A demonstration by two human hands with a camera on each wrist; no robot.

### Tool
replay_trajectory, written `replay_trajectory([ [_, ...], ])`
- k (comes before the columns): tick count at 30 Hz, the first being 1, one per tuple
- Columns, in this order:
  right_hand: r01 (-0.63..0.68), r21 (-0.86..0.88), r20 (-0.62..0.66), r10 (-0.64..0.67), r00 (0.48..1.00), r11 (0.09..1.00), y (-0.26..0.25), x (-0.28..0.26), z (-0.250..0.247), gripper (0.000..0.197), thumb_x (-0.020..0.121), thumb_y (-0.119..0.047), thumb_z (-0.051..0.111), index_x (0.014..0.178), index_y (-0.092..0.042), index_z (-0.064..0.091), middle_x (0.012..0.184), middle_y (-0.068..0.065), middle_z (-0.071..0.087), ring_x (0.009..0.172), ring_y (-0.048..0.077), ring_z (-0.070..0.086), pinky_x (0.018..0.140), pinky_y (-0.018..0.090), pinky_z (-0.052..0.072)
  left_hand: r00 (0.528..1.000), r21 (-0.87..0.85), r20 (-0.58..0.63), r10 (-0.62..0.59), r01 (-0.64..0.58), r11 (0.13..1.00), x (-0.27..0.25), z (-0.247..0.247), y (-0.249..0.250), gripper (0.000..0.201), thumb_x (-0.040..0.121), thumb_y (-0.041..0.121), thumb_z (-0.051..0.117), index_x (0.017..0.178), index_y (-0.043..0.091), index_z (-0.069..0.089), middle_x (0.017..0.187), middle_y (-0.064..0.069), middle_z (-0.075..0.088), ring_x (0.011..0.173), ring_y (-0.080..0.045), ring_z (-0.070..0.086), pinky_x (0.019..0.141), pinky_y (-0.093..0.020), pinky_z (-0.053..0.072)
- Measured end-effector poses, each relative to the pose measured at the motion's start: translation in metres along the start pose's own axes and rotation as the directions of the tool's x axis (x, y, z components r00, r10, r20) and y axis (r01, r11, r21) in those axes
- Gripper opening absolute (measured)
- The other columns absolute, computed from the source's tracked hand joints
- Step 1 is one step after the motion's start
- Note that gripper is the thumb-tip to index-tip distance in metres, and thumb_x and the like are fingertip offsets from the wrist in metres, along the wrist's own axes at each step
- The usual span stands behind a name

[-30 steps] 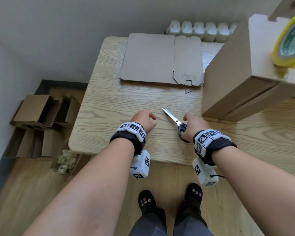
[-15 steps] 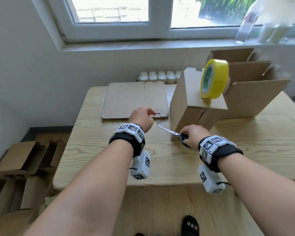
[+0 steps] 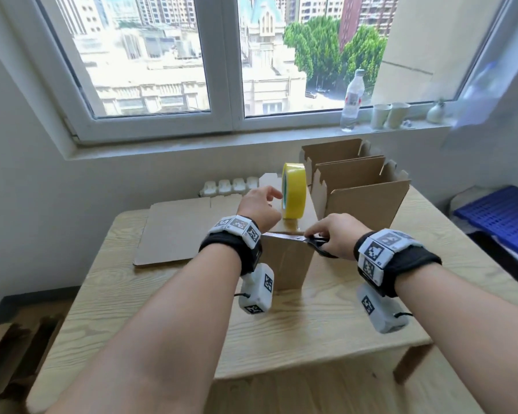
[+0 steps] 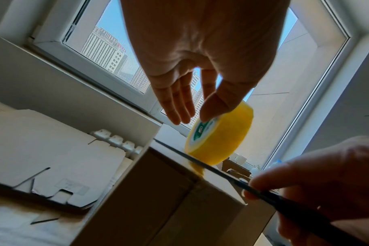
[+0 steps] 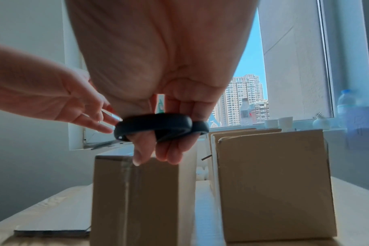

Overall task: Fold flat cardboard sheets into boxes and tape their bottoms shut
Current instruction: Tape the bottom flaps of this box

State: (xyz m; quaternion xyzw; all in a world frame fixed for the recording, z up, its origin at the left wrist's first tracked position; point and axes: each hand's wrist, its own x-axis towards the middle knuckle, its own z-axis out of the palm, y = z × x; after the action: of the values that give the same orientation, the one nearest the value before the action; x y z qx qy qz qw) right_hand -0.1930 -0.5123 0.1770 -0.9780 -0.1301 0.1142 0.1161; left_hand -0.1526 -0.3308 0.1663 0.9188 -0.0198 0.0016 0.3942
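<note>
A folded cardboard box (image 3: 284,264) stands mid-table with a yellow tape roll (image 3: 295,194) on edge on top, a tape strip running from it down the box's front. My left hand (image 3: 259,204) is open, fingers straight, thumb tip by the roll's (image 4: 223,138) side face; contact is unclear. My right hand (image 3: 332,234) grips black-handled scissors (image 3: 287,236), their blades together and pointing left across the box's near top edge just below the roll. In the right wrist view my fingers pass through the scissors' handles (image 5: 158,123) above the box (image 5: 137,199).
Flat cardboard sheets (image 3: 177,231) lie at the table's back left. Several open boxes (image 3: 365,201) stand at the back right, close beside the taped box. A bottle (image 3: 352,100) and cups sit on the window sill. A blue crate (image 3: 503,216) is off to the right.
Both hands rose from the table's front edge. My right hand lifted the scissors to the box's top. My left hand uncurled and reached to the tape roll. The head view tilted up.
</note>
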Motion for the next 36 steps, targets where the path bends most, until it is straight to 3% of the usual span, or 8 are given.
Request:
replay_trajectory([
  [6, -0.038, -0.046, 0.017, 0.039, 0.999, 0.998, 0.05, 0.013, -0.022, 0.025, 0.089, -0.025, 0.058, 0.111, -0.033, 0.069, 0.105, -0.006, 0.063, 0.103, 0.021, 0.059, 0.087, 0.03, 0.05, 0.987, 0.04, 0.129, -0.1, 0.096, 0.995, 0.029, 0.03, 0.01, 0.061, 0.072, 0.003, 0.07, 0.128, 0.019, 0.053, 0.122, -0.007, 0.059, 0.107, -0.026, 0.06, 0.095, -0.042, 0.05],
  [12, -0.021, -0.039, 0.02, 0.022, 1.0, 0.999, 0.078, 0.038, -0.035, 0.019, 0.09, -0.029, 0.061, 0.106, -0.032, 0.07, 0.098, -0.008, 0.064, 0.097, 0.017, 0.06, 0.081, 0.026, 0.05, 0.975, 0.011, 0.172, -0.141, 0.141, 0.99, 0.045, 0.041, 0.002, 0.039, 0.075, 0.015, 0.076, 0.113, 0.018, 0.068, 0.106, -0.003, 0.07, 0.1, -0.02, 0.064, 0.093, -0.034, 0.052],
  [17, 0.028, -0.066, 0.09, -0.022, 0.996, 0.997, 0.078, 0.053, -0.047, 0.023, 0.091, -0.029, 0.061, 0.112, -0.032, 0.068, 0.102, -0.011, 0.059, 0.088, 0.011, 0.053, 0.076, 0.023, 0.044, 0.967, -0.135, 0.195, -0.161, 0.19, 0.973, 0.048, 0.036, -0.003, 0.04, 0.074, 0.013, 0.079, 0.11, 0.029, 0.07, 0.107, 0.001, 0.07, 0.096, -0.015, 0.064, 0.092, -0.033, 0.052],
  [20, 0.004, -0.045, 0.139, 0.003, 0.99, 0.999, 0.083, 0.058, -0.054, 0.027, 0.089, -0.022, 0.062, 0.111, -0.037, 0.068, 0.102, -0.012, 0.059, 0.091, 0.012, 0.057, 0.075, 0.025, 0.048, 0.959, -0.226, 0.22, -0.18, 0.229, 0.947, 0.047, 0.037, -0.004, 0.039, 0.077, 0.008, 0.078, 0.111, 0.024, 0.07, 0.104, -0.002, 0.07, 0.083, -0.015, 0.063, 0.083, -0.033, 0.056],
  [24, -0.014, -0.049, 0.155, 0.021, 0.988, 0.999, 0.089, 0.064, -0.061, 0.034, 0.085, -0.015, 0.061, 0.104, -0.043, 0.069, 0.1, -0.011, 0.066, 0.086, 0.012, 0.063, 0.071, 0.024, 0.053, 0.957, -0.323, 0.231, -0.177, 0.247, 0.914, 0.045, 0.036, -0.006, 0.035, 0.078, 0.001, 0.075, 0.105, 0.022, 0.071, 0.096, -0.006, 0.068, 0.069, -0.016, 0.062, 0.054, -0.023, 0.053],
  [28, -0.027, -0.053, 0.178, 0.036, 0.983, 0.998, 0.092, 0.068, -0.065, 0.038, 0.085, -0.01, 0.058, 0.102, -0.041, 0.071, 0.092, -0.011, 0.068, 0.08, 0.009, 0.063, 0.068, 0.023, 0.053, 0.964, -0.344, 0.211, -0.159, 0.226, 0.911, 0.045, 0.037, -0.012, 0.032, 0.076, 0.001, 0.077, 0.093, 0.028, 0.071, 0.094, -0.01, 0.07, 0.07, -0.018, 0.064, 0.059, -0.027, 0.051],
  [32, -0.015, -0.026, 0.196, 0.02, 0.98, 1.0, 0.086, 0.072, -0.063, 0.043, 0.083, -0.003, 0.055, 0.104, -0.037, 0.072, 0.082, -0.013, 0.068, 0.072, 0.007, 0.062, 0.059, 0.02, 0.05, 0.969, -0.331, 0.184, -0.165, 0.219, 0.918, 0.046, 0.037, -0.013, 0.033, 0.077, 0.002, 0.076, 0.101, 0.024, 0.071, 0.088, -0.006, 0.068, 0.057, -0.009, 0.058, 0.052, -0.022, 0.048],
  [36, 0.02, -0.027, 0.216, -0.013, 0.976, 0.999, 0.078, 0.075, -0.06, 0.039, 0.084, -0.005, 0.057, 0.106, -0.034, 0.072, 0.085, -0.013, 0.068, 0.068, 0.002, 0.058, 0.054, 0.016, 0.046, 0.975, -0.313, 0.157, -0.156, 0.199, 0.929, 0.045, 0.038, -0.015, 0.036, 0.078, 0.004, 0.075, 0.106, 0.026, 0.07, 0.093, -0.003, 0.068, 0.065, -0.008, 0.06, 0.054, -0.019, 0.05],
])
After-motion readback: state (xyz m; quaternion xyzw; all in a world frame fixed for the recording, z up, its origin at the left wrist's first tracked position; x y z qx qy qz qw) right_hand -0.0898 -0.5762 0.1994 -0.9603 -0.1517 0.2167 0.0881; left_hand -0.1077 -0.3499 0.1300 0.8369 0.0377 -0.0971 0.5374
